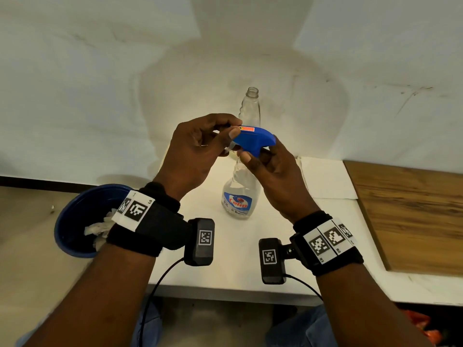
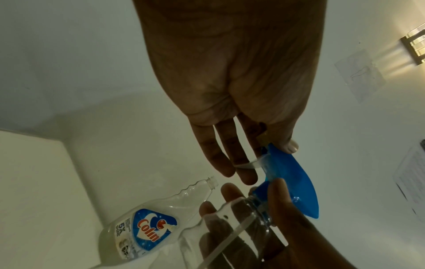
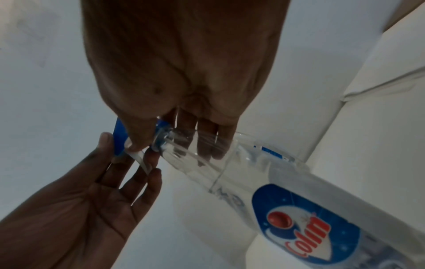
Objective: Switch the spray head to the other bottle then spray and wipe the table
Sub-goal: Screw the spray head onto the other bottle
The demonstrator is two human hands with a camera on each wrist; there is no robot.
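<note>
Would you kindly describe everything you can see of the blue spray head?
The blue spray head looks like glossy moulded plastic, with an orange-red sticker on top and a clear trigger beneath. It sits on the neck of the clear bottle that stands on the white table. The left hand pinches its nozzle end, thumb on top; the right hand grips the neck below its collar. A dip tube runs from it down inside the bottle.

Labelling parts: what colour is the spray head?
Blue spray head, with a small red sticker; clearest in head view.
</note>
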